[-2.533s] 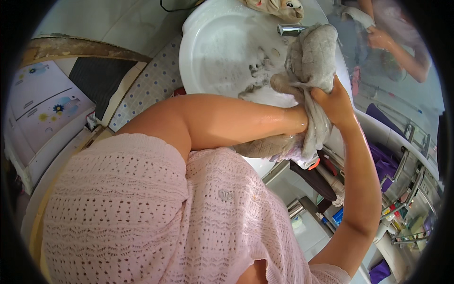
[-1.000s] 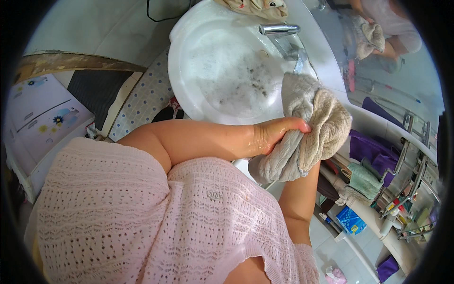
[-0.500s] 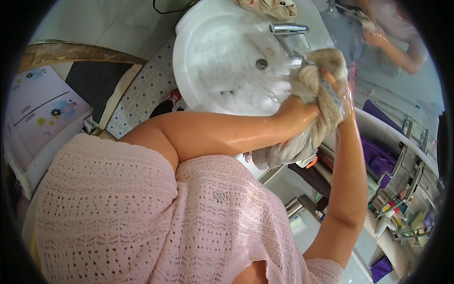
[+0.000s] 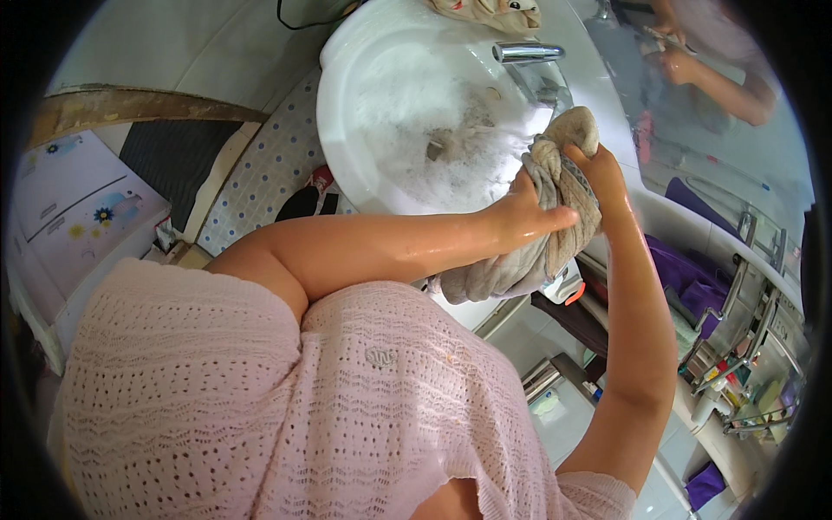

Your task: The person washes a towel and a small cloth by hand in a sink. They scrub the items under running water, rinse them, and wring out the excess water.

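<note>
1. Grey and beige cloth (image 4: 568, 186), wet-looking, bunched and twisted, held between left hand (image 4: 522, 217) and right hand (image 4: 604, 178), at the lower-right side of the white basin (image 4: 329, 113); whether touching the rim beneath, impossible to tell.
2. In the left hand: closed around the middle of the cloth from its left side, with thumb laid across the front and most other fingers hidden by folds.
3. In the right hand: clasped on the upper right part of the same cloth, with a rounded beige fold poking out above the fingers.
4. Below the left hand: loose grey folds of the cloth, hanging toward the front of the pink openwork knit top (image 4: 373, 407).
5. Inside the basin, to the upper left of the cloth: white suds (image 4: 390, 139) over greyish water.
6. Just above the cloth: chrome faucet (image 4: 527, 54), well within reach of both hands.
7. On the far rim: cream fabric piece (image 4: 485, 10) with a printed eye, apart from both hands.
8. Beyond the right hand: mirror (image 4: 728, 165) with a blurred reflection of an arm; lower down, purple fabric (image 4: 689, 269) beside metal rails.
</note>
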A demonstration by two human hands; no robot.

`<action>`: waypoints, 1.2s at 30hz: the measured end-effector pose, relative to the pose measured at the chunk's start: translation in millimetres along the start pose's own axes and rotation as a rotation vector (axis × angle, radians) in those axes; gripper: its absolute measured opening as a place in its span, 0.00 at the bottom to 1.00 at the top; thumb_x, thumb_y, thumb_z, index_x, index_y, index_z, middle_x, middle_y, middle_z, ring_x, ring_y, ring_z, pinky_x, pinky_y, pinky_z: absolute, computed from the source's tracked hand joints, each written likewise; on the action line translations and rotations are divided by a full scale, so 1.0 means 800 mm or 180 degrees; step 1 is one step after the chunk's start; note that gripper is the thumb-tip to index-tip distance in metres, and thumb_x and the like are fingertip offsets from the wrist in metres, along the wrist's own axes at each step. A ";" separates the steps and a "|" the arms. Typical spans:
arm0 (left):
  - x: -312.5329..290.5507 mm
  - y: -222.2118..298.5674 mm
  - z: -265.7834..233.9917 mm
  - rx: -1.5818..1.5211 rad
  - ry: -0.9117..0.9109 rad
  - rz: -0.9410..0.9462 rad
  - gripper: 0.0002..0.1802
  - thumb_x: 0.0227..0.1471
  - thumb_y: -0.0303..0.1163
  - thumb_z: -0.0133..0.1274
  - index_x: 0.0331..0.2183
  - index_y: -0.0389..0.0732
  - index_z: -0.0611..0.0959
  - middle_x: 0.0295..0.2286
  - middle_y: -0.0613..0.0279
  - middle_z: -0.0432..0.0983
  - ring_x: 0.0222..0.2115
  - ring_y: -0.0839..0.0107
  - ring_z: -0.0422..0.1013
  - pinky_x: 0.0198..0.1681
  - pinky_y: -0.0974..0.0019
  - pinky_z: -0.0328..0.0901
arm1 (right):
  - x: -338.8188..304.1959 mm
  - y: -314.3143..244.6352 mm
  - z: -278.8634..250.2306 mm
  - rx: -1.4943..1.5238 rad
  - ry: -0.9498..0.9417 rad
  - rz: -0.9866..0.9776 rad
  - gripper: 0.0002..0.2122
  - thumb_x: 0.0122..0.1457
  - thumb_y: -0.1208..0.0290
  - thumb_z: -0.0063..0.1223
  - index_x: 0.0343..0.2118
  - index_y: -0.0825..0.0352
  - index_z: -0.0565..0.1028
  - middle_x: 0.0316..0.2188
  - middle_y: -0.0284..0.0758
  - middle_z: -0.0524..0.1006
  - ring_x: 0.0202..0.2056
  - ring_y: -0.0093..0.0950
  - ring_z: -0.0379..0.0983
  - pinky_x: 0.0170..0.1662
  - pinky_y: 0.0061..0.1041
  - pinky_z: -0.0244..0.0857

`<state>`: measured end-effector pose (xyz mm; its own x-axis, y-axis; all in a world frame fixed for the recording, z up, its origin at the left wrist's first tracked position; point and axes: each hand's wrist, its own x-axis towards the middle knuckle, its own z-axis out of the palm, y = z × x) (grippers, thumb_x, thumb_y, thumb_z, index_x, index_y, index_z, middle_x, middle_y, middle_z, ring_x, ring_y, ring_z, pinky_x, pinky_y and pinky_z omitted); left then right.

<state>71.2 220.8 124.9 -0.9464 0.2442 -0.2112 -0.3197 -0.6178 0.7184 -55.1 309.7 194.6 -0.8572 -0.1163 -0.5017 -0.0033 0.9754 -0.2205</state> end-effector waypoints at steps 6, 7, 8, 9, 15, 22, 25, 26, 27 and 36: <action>0.007 0.005 -0.001 0.0325 -0.0422 0.0103 0.53 0.44 0.46 0.57 0.55 0.27 0.43 0.51 0.46 0.53 0.55 0.62 0.51 0.56 0.64 0.50 | -0.040 -0.029 0.003 -0.0296 0.0447 -0.0180 0.22 0.50 0.57 0.49 0.43 0.69 0.71 0.34 0.43 0.76 0.39 0.35 0.72 0.43 0.31 0.62; 0.003 0.017 -0.003 0.0195 -0.0540 -0.0025 0.52 0.44 0.47 0.57 0.55 0.29 0.44 0.51 0.47 0.55 0.54 0.63 0.52 0.56 0.64 0.51 | -0.046 -0.029 -0.002 0.0001 0.0250 -0.0175 0.22 0.51 0.56 0.49 0.43 0.69 0.70 0.35 0.43 0.76 0.40 0.35 0.72 0.44 0.30 0.62; -0.008 0.027 0.001 -0.0331 -0.0533 0.0075 0.44 0.46 0.44 0.55 0.54 0.31 0.53 0.48 0.52 0.60 0.50 0.66 0.58 0.53 0.65 0.55 | -0.054 -0.027 -0.009 0.0299 0.0050 -0.0177 0.23 0.52 0.55 0.48 0.44 0.68 0.70 0.37 0.44 0.75 0.41 0.35 0.71 0.44 0.30 0.61; -0.012 0.027 -0.005 -0.0528 -0.0670 -0.0065 0.41 0.46 0.44 0.54 0.53 0.31 0.55 0.47 0.53 0.62 0.49 0.67 0.60 0.52 0.65 0.56 | -0.061 -0.026 -0.012 0.0600 -0.0160 -0.0207 0.23 0.53 0.54 0.48 0.45 0.68 0.69 0.38 0.45 0.75 0.42 0.35 0.71 0.45 0.30 0.61; -0.033 0.031 -0.020 -0.1189 -0.1320 -0.0710 0.29 0.49 0.46 0.48 0.46 0.33 0.71 0.40 0.55 0.71 0.40 0.71 0.67 0.45 0.67 0.62 | -0.071 0.071 -0.008 0.3052 -0.0314 -0.0136 0.41 0.53 0.37 0.36 0.62 0.58 0.39 0.61 0.46 0.45 0.58 0.39 0.51 0.57 0.41 0.49; -0.037 0.023 -0.024 -0.1394 -0.1182 -0.0990 0.24 0.48 0.43 0.50 0.43 0.34 0.74 0.37 0.58 0.72 0.37 0.72 0.68 0.43 0.69 0.63 | -0.061 -0.011 -0.011 0.2424 -0.1567 -0.1105 0.34 0.52 0.49 0.51 0.57 0.62 0.56 0.51 0.39 0.62 0.51 0.30 0.60 0.51 0.30 0.57; -0.031 0.004 -0.027 -0.1143 -0.1010 -0.0973 0.22 0.49 0.40 0.50 0.42 0.34 0.74 0.36 0.59 0.72 0.37 0.74 0.68 0.40 0.69 0.63 | -0.061 -0.054 0.007 0.0344 -0.0965 -0.1649 0.18 0.48 0.60 0.57 0.38 0.70 0.73 0.33 0.34 0.73 0.33 0.27 0.69 0.38 0.25 0.62; -0.030 0.001 -0.026 -0.1178 -0.1018 -0.0952 0.23 0.49 0.39 0.50 0.44 0.34 0.72 0.37 0.60 0.71 0.38 0.75 0.68 0.40 0.69 0.63 | -0.070 -0.076 0.010 -0.0110 -0.0888 -0.1297 0.17 0.49 0.61 0.55 0.34 0.71 0.72 0.29 0.37 0.73 0.30 0.29 0.69 0.37 0.26 0.63; -0.031 0.002 -0.026 -0.1207 -0.1032 -0.0933 0.23 0.50 0.38 0.50 0.45 0.34 0.71 0.38 0.60 0.71 0.38 0.75 0.68 0.41 0.69 0.63 | -0.078 -0.093 0.011 -0.0558 -0.0800 -0.0940 0.16 0.51 0.61 0.53 0.31 0.73 0.71 0.26 0.40 0.73 0.27 0.30 0.69 0.37 0.28 0.63; -0.045 0.009 -0.025 -0.0344 -0.0879 -0.0924 0.22 0.50 0.35 0.49 0.45 0.32 0.70 0.40 0.56 0.71 0.40 0.71 0.67 0.45 0.67 0.61 | -0.046 -0.092 0.063 -0.1603 -0.0920 -0.0878 0.15 0.53 0.63 0.45 0.25 0.72 0.75 0.24 0.53 0.73 0.28 0.48 0.69 0.33 0.37 0.62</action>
<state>102.2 192.6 124.0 -0.7734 0.6021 -0.1984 -0.5883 -0.5651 0.5784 2.8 232.7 187.5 -0.6172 -0.3526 -0.7034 -0.5055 0.8627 0.0111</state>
